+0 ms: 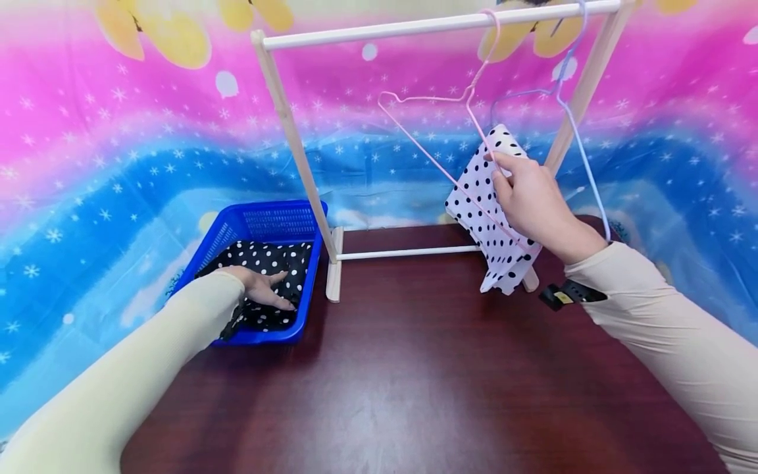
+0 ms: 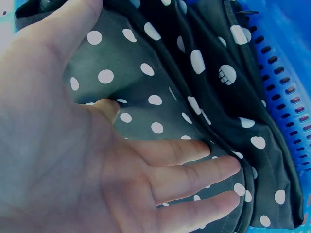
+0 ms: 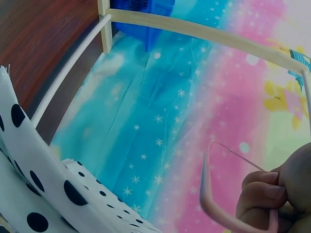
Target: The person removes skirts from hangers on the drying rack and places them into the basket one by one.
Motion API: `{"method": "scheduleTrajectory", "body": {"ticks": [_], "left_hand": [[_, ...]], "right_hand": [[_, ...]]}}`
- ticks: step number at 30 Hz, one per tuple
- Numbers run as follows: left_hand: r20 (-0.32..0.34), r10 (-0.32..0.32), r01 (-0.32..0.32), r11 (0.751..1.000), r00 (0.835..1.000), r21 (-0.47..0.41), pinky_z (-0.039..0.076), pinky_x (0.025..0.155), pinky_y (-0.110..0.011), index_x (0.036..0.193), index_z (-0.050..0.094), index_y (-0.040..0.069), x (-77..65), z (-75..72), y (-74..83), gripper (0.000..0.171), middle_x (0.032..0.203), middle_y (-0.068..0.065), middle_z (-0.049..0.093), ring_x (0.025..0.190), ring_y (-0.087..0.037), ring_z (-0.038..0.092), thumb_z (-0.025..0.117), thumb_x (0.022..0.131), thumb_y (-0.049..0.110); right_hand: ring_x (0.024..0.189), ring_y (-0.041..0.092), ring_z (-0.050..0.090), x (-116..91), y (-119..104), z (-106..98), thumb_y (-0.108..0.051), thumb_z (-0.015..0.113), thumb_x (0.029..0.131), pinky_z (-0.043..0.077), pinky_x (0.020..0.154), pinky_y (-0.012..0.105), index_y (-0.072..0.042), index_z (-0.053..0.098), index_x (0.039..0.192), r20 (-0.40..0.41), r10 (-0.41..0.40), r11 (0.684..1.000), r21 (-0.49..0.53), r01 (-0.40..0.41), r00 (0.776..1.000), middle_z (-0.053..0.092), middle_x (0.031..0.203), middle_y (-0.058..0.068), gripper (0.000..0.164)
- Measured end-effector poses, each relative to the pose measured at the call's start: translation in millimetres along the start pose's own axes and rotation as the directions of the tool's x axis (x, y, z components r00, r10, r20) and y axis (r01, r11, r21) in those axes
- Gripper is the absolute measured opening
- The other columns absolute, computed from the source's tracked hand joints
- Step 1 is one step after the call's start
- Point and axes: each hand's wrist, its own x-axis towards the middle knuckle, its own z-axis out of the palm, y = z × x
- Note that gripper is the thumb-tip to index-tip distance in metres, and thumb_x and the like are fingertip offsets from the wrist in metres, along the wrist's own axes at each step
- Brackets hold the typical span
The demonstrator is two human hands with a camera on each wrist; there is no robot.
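Observation:
Inside the blue basket (image 1: 249, 338) at the left, my left hand (image 1: 260, 289) rests on a black cloth with white dots (image 1: 263, 253). Its fingers are spread and fairly straight against the folds in the left wrist view. My right hand (image 1: 533, 201) pinches the side of a pink hanger (image 1: 472, 85), whose hook is over the rack's rail. Curled fingers (image 3: 262, 187) around the pink wire show in the right wrist view. A white cloth with black dots (image 1: 474, 178) hangs behind the pink wire, at the lower part of a blue hanger (image 1: 583, 148).
The wooden rack (image 1: 385, 31) stands on the dark red table (image 1: 391, 382), with a low white crossbar (image 1: 408, 252) joining its feet. The basket is beside its left post. A colourful printed curtain (image 1: 379, 158) hangs behind. A black strap (image 1: 571, 294) is at my right wrist.

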Motion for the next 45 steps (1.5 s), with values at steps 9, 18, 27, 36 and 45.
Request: {"method": "scheduleTrajectory", "body": {"ticks": [9, 18, 27, 36, 45], "left_hand": [[0.016, 0.008, -0.008, 1.000, 1.000, 0.001, 0.053, 0.101, -0.053, 0.163, -0.004, 0.017, -2.0, -0.4, 0.9, 0.108, 0.166, -0.031, 0.007, 0.149, -0.052, 0.025, 0.057, 0.090, 0.069], [0.023, 0.020, -0.019, 0.999, 1.000, -0.045, 0.051, 0.103, -0.057, 0.163, -0.003, 0.017, 0.0, 1.4, -1.4, 0.107, 0.165, -0.033, 0.006, 0.148, -0.053, 0.025, 0.060, 0.091, 0.065], [0.021, 0.039, -0.037, 0.996, 0.999, -0.080, 0.049, 0.104, -0.060, 0.163, -0.004, 0.016, -0.4, 3.8, -2.1, 0.106, 0.164, -0.034, 0.006, 0.149, -0.053, 0.023, 0.061, 0.092, 0.062], [0.013, 0.028, -0.027, 0.998, 1.000, -0.065, 0.050, 0.104, -0.058, 0.163, -0.004, 0.018, 7.2, 6.8, -4.0, 0.107, 0.165, -0.032, 0.009, 0.149, -0.051, 0.025, 0.060, 0.091, 0.064], [0.022, 0.030, -0.029, 0.999, 0.999, -0.044, 0.049, 0.105, -0.057, 0.163, -0.004, 0.017, 2.9, 6.0, -2.0, 0.107, 0.166, -0.030, 0.005, 0.150, -0.050, 0.024, 0.058, 0.091, 0.065]], "right_hand": [[0.040, 0.016, 0.037, 0, -11, 5, -0.017, 0.041, 0.107, 0.032, 0.036, 0.028, -0.009, 0.053, 0.147, 0.033, -0.022, 1.000, 0.017, 0.021, 0.999, 0.041, 0.057, 0.005, 0.042], [0.042, 0.016, 0.037, 3, -20, 12, -0.016, 0.045, 0.106, 0.031, 0.038, 0.027, -0.009, 0.055, 0.144, 0.039, -0.017, 0.999, 0.048, 0.015, 0.999, 0.038, 0.052, 0.001, 0.040], [0.041, 0.017, 0.037, 5, -32, 18, -0.018, 0.045, 0.107, 0.033, 0.039, 0.028, -0.011, 0.049, 0.150, 0.094, 0.003, 0.998, 0.066, -0.009, 0.996, 0.041, 0.056, 0.003, 0.043], [0.044, 0.015, 0.037, 10, -42, 28, -0.015, 0.045, 0.106, 0.031, 0.040, 0.027, -0.009, 0.052, 0.148, 0.074, -0.047, 0.998, 0.055, 0.043, 0.996, 0.038, 0.056, 0.000, 0.042], [0.044, 0.014, 0.034, 13, -53, 34, -0.017, 0.045, 0.107, 0.030, 0.039, 0.027, -0.013, 0.050, 0.149, 0.130, -0.026, 0.996, 0.091, 0.014, 0.991, 0.037, 0.058, 0.000, 0.043]]}}
